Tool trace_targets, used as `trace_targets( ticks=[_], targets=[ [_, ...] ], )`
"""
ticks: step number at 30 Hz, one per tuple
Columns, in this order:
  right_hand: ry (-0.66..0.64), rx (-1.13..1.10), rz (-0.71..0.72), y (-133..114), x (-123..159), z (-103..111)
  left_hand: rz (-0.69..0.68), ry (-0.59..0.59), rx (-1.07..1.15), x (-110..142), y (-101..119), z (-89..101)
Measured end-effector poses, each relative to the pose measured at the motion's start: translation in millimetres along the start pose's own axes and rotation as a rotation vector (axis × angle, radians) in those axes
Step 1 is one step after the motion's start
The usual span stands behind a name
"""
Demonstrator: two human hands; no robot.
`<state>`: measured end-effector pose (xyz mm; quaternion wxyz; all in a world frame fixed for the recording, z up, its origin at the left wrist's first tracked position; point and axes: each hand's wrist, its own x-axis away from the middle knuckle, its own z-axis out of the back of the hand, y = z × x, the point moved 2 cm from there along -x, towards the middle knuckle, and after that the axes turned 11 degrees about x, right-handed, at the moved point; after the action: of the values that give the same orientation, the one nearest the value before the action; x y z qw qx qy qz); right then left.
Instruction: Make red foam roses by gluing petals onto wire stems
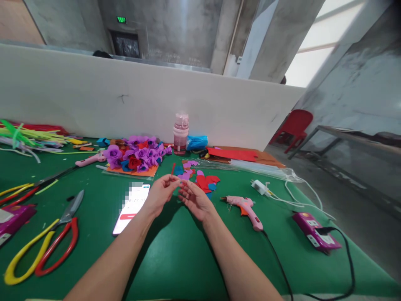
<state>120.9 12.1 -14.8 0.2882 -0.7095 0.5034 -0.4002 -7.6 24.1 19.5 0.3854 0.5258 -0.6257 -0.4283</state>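
Observation:
My left hand (162,193) and my right hand (197,200) meet over the table, thumb and fingertips pinched together. Whatever is between the fingertips is too small to make out. A thin red strip (173,168) shows just above my left fingers; I cannot tell whether it is held or lies behind them. Beyond the hands lie red petal-shaped pieces (206,182) with blue ones, and purple cut pieces (188,170). Left of these, a heap of purple flowers (147,155) with some red and blue ones rests on orange sheets (150,171).
A lit phone (131,209) lies by my left forearm, large scissors (62,230) farther left. At right are a pink glue gun (244,205), a white plug (260,187) and a purple power box (315,232) with cords. A pink bottle (181,136) stands before the white partition (203,100).

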Motion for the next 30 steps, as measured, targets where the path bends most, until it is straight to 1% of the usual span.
trace_targets(
  ticks=[4,7,10,12,15,18,20,22,24,27,29,30],
  targets=[
    [0.041,0.092,0.098,2.1,-2.3,-2.6,0.106,-0.062,-0.087,6.0,-4.6,-13.0],
    [0.112,0.180,0.230,3.6,-6.8,-0.3,0.102,-0.091,-0.086,9.7,-3.8,-21.8],
    [0.218,0.251,0.340,2.0,-9.7,5.2,0.100,-0.058,0.015,9.9,0.4,-23.2],
    [0.244,0.284,0.361,-0.8,-8.9,7.5,0.094,-0.035,0.143,7.9,5.7,-19.7],
    [0.215,0.344,0.341,-5.4,-4.6,6.8,0.081,-0.011,0.282,3.5,14.8,-10.8],
    [0.120,0.415,0.283,-6.4,-0.4,2.5,0.086,0.080,0.336,0.3,18.8,-2.5],
    [0.044,0.422,0.250,-5.2,1.2,-1.0,0.073,0.131,0.375,-0.2,17.4,-1.2],
    [0.002,0.410,0.260,-4.7,2.3,-4.1,0.055,0.147,0.401,0.7,12.5,-4.7],
    [-0.015,0.413,0.284,-5.2,3.0,-6.1,0.047,0.127,0.396,2.4,4.9,-12.4],
    [-0.023,0.442,0.308,-7.2,4.7,-6.9,0.066,0.050,0.335,3.8,-6.0,-25.7],
    [-0.018,0.461,0.310,-8.6,6.4,-5.9,0.062,0.012,0.267,0.9,-7.3,-30.4],
    [-0.020,0.479,0.298,-9.0,7.3,-5.3,0.043,0.012,0.240,-2.2,-4.8,-30.3]
  ],
)
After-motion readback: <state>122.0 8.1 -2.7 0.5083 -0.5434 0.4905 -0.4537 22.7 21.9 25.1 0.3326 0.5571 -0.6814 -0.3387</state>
